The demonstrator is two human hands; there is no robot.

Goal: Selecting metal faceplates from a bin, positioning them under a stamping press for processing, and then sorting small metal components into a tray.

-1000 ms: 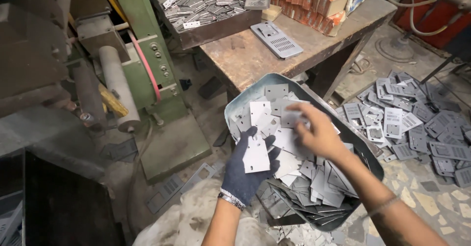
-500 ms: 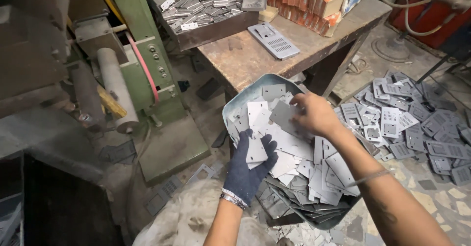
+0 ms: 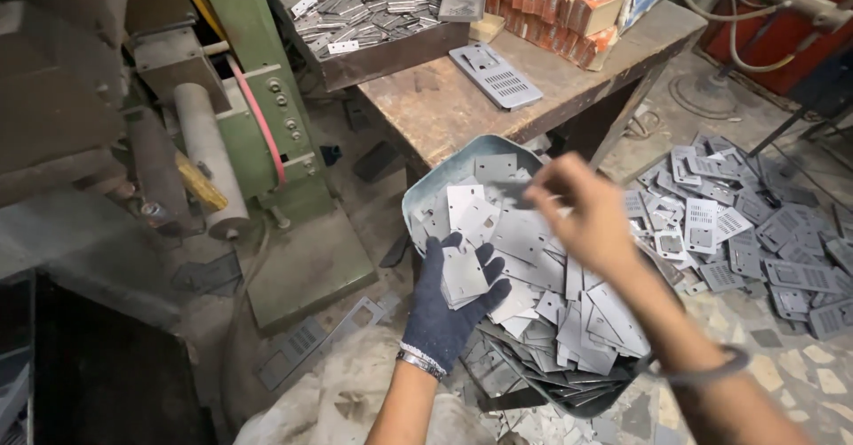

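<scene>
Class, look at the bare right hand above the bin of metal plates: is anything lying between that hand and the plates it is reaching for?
Nothing visible does. The right hand hangs directly over the loose metal plates in the open bin, no lid or cover between. The gloved left hand holds a few plates off to the side.

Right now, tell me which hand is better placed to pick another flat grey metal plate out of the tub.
Right, probably. The bare right hand hovers free over the loose flat grey metal plates in the blue-grey tub, though it is blurred. The gloved left hand already holds a small stack of plates.
</scene>
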